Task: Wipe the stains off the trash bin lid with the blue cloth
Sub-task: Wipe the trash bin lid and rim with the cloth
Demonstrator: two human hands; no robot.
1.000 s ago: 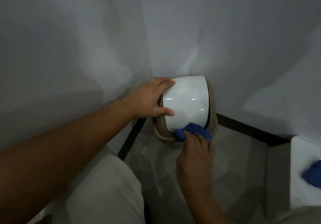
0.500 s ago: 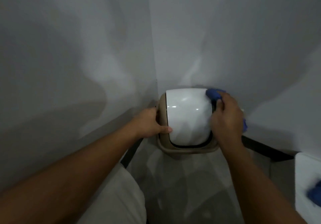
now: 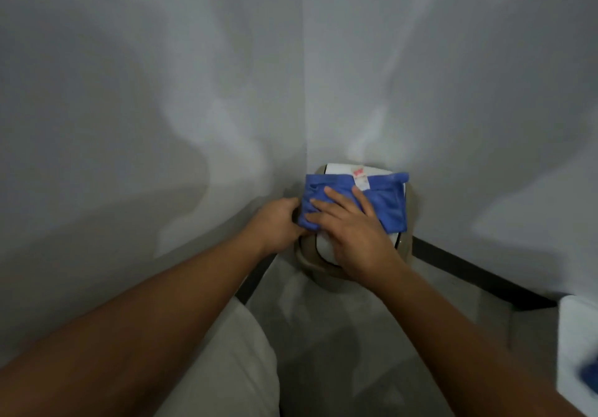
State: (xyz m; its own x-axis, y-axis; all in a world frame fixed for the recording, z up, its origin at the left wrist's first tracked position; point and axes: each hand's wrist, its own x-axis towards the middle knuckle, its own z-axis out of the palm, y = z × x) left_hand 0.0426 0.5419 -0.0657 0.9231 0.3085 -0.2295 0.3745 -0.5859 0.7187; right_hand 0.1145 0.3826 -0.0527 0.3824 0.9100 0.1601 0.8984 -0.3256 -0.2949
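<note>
Trash bin lid (image 3: 336, 168) sits in the wall corner on the floor, mostly under the blue cloth (image 3: 386, 204). We judge wiping mid-way; no stains visible, lid mostly covered. Right hand (image 3: 354, 230) presses cloth flat, fingers (image 3: 335, 198) spread on top. Left hand (image 3: 278, 222) grips the bin's left edge, fingers curled, partly hidden.
</note>
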